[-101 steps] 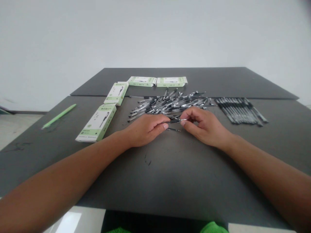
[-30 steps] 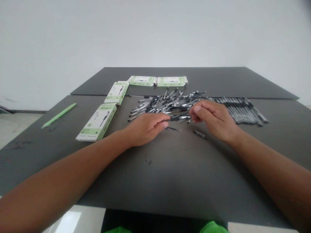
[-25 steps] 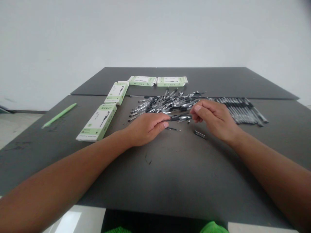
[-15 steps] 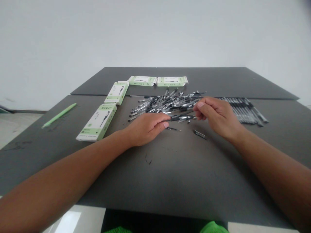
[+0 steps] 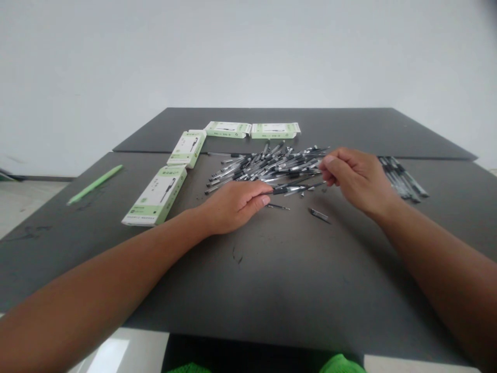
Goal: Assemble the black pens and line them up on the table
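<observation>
My left hand (image 5: 237, 206) is closed around a pen (image 5: 280, 191) with a dark grip, its point end toward the right. A thin dark strip, which looks like a refill (image 5: 316, 185), runs from the pen to the fingertips of my right hand (image 5: 355, 175). Those fingers are pinched together at its end. Behind both hands lies a loose pile of clear and black pens (image 5: 267, 163). On the table in front are a short clear pen piece (image 5: 319, 215) and a thin refill (image 5: 278, 206).
Several green and white pen boxes (image 5: 155, 194) form a bent line at left and back. A green pen (image 5: 95, 185) lies at the far left. At right, partly behind my right hand, is a row of pens (image 5: 406, 178). A seam crosses the dark table (image 5: 272, 280).
My right hand has moved a little to the right, away from the left, and more of the thin dark strip shows between them. My left hand and its pen have stayed put.
</observation>
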The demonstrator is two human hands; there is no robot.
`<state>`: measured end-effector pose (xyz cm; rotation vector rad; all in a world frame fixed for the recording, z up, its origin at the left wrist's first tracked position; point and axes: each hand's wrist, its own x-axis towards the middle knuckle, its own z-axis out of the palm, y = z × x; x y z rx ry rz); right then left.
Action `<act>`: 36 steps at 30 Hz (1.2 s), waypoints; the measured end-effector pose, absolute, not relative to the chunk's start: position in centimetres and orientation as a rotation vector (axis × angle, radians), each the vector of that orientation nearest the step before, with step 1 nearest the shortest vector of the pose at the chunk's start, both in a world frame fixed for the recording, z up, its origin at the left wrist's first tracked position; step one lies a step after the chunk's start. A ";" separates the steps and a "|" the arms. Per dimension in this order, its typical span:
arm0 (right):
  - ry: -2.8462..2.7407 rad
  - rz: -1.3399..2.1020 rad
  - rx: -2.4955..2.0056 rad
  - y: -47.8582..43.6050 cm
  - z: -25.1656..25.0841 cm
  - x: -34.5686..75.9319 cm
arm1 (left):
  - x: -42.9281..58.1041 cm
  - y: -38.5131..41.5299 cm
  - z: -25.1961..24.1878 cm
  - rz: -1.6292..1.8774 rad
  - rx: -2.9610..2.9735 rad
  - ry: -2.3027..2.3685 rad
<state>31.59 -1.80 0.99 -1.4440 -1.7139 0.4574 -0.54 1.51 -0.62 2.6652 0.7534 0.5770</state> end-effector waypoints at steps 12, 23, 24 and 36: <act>-1.743 0.336 -1.642 -1.1 1.7 33.1 | -0.8 1.6 -0.9 0.587 2.676 0.748; -1.882 0.395 -1.821 -0.8 2.2 34.3 | -0.8 1.4 -0.7 0.582 2.674 0.743; -1.932 0.430 -1.802 -0.8 2.1 34.4 | -0.8 1.4 -0.7 0.586 2.673 0.742; -2.227 0.964 -1.681 -1.9 2.1 33.7 | -0.8 1.4 -0.7 0.584 2.669 0.746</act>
